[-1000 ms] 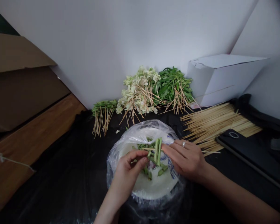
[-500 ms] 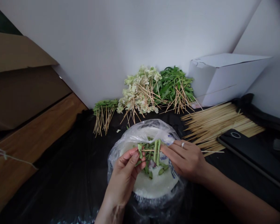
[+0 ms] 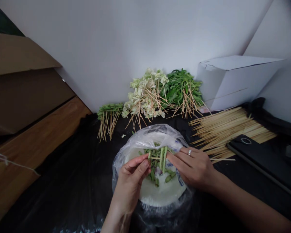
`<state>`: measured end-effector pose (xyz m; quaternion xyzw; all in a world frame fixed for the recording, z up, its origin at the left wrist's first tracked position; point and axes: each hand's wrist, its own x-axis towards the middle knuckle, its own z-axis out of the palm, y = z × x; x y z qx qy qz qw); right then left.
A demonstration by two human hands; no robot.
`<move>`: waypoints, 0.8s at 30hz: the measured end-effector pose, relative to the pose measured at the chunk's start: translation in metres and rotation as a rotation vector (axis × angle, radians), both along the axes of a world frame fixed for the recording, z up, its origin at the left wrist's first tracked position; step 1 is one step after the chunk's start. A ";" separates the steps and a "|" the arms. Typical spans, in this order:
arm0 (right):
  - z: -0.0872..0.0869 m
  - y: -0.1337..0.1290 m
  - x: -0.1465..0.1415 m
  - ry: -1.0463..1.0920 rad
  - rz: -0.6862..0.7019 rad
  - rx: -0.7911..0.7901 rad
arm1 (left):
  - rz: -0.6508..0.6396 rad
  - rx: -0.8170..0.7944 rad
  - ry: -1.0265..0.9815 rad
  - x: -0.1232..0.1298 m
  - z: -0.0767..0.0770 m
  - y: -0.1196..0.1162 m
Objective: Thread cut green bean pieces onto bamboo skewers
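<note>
My left hand (image 3: 133, 173) pinches a piece of green bean (image 3: 149, 156) between thumb and fingers, at the tip end of a thin bamboo skewer (image 3: 155, 158). My right hand (image 3: 192, 163), with a ring on one finger, is closed around the skewer, whose long end sticks out to the right past the hand. Two green bean pieces (image 3: 163, 159) sit side by side across the skewer, close to the right fingers. Below both hands lies a white bowl or plate (image 3: 157, 195) inside a clear plastic bag (image 3: 126, 145), with several loose bean pieces (image 3: 157, 182) in it.
Skewered beans (image 3: 109, 113), pale cauliflower-like skewers (image 3: 145, 94) and leafy green skewers (image 3: 181, 85) lie along the wall. At right are loose bamboo skewers (image 3: 223, 126), a dark phone (image 3: 264, 158) and a white box (image 3: 237, 81). A cardboard box (image 3: 26, 97) stands left.
The bean piece in my left fingers has turned and moved slightly right along the skewer, closer to the two threaded pieces. My right hand stays nearly in place.
</note>
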<state>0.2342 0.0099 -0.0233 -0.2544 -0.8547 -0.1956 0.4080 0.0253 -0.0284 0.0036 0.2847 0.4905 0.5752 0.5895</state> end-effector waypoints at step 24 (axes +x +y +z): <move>-0.003 0.003 0.001 -0.010 -0.044 0.007 | -0.510 0.536 1.252 -0.015 -0.003 0.016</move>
